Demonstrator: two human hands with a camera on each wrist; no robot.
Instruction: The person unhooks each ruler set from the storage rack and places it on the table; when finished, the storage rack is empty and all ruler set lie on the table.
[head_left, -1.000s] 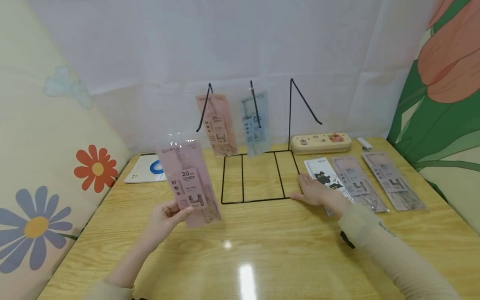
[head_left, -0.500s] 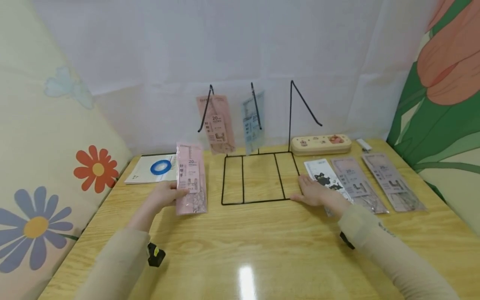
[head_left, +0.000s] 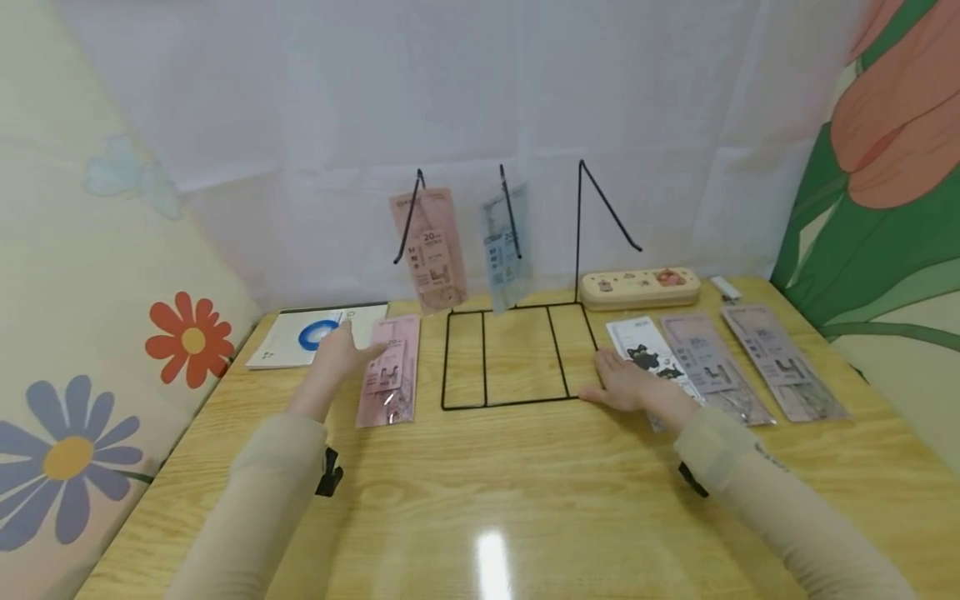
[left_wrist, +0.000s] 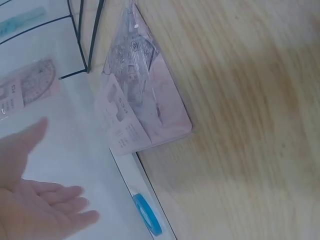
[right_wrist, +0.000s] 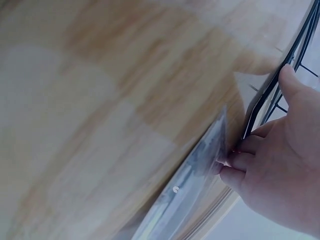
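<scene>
Both arms wear long beige sleeves reaching the wrists; a black strap with a small dark device sits under each cuff; both hands are bare.

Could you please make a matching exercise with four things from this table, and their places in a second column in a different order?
Things:
1. pink packet
2. blue packet
3. pencil case
4. booklet

Places:
A. hanging on the wire rack
B. flat on the table, beside the left hand
C. far left on the table
D. behind the rack's right side

Pairs: 1-B, 2-A, 3-D, 4-C
</scene>
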